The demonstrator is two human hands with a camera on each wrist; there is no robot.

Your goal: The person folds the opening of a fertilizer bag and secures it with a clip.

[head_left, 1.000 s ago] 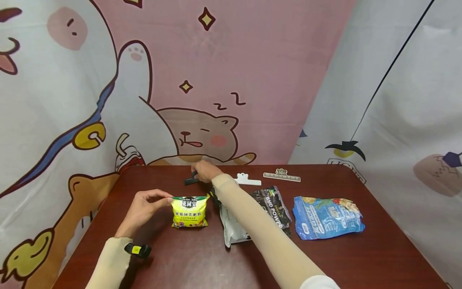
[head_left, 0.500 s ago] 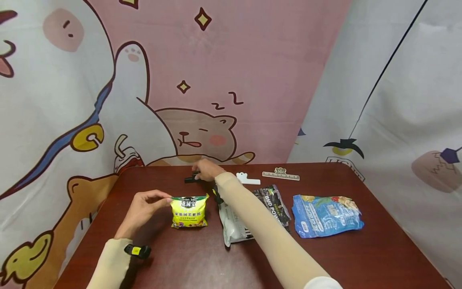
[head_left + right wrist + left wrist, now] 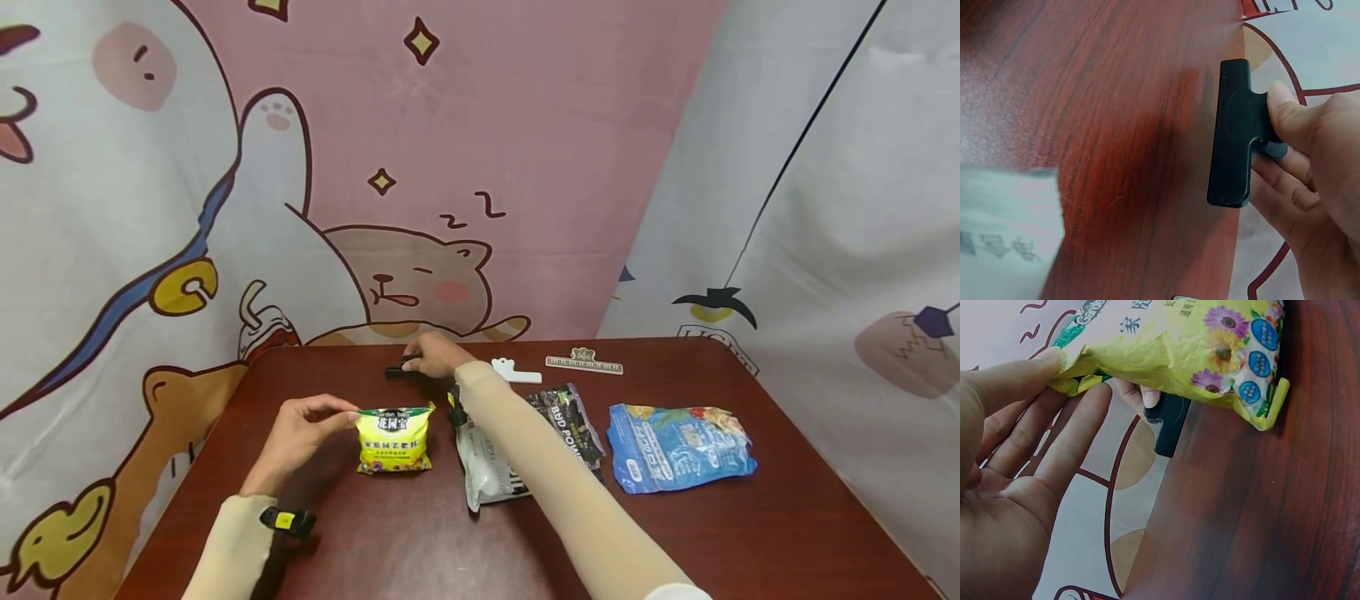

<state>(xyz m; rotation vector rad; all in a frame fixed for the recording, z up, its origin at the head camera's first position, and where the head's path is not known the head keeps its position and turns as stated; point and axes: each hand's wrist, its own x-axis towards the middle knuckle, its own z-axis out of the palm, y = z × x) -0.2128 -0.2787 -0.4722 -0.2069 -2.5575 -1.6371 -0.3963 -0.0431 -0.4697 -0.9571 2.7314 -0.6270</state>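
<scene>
Steadying yellow packet (image 3: 393, 443), seemingly, left hand (image 3: 298, 435) pinches corner, fingertips part-hidden; right hand (image 3: 441, 355) grips black clip (image 3: 1232, 134) by handle.

The black clip (image 3: 1232, 137) looks smooth plastic, the yellow packet (image 3: 393, 443) crinkled, glossy film.

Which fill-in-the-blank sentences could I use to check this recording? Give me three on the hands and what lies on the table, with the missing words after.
1. The left hand holds a packet whose main colour is ____.
2. The clip in the right hand is coloured ____.
3. In the head view, the blue bag lies to the ____ of the white clip.

Missing words: yellow; black; right.
</scene>
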